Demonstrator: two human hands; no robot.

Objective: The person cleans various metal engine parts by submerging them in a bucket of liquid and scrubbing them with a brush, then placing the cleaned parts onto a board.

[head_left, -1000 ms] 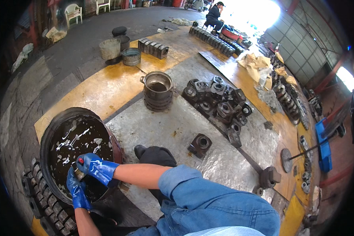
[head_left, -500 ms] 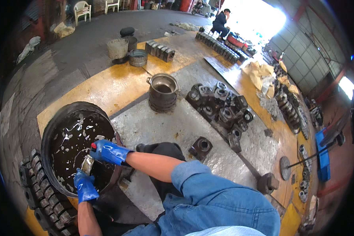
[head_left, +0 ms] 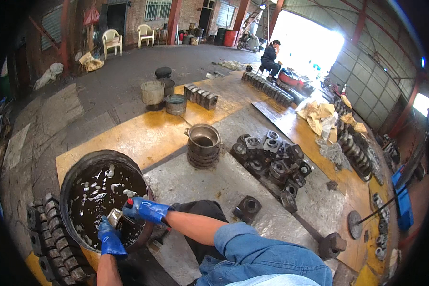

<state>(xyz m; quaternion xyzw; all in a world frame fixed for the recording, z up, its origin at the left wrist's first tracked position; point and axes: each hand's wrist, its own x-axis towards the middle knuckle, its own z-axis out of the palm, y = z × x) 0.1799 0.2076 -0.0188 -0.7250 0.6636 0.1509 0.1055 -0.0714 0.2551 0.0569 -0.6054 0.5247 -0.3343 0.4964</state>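
Blue-gloved left hand (head_left: pixel 109 232) is gripping a boxy, silvery metal part (head_left: pixel 114 217) over the round black tub (head_left: pixel 100 157) of dark liquid (head_left: pixel 125 178), blue-gloved right hand (head_left: pixel 141 209) is clenching a red-ended tool (head_left: pixel 130 202), so a slick hold is risking a drop.

Tub rim (head_left: pixel 105 156) curves round the left hand (head_left: pixel 108 231) and right hand (head_left: pixel 140 209); room above the liquid toward the far rim. Left: block row (head_left: pixel 64 238) crowds the tub's outer wall. Right: dark-clad leg (head_left: pixel 202 209) beside the right forearm, lone block (head_left: pixel 248 208) beyond. Passage across metal sheet (head_left: pixel 190 183), between far pot (head_left: pixel 203 155) and lone block; block pile (head_left: pixel 276 167) obstructs its far right.
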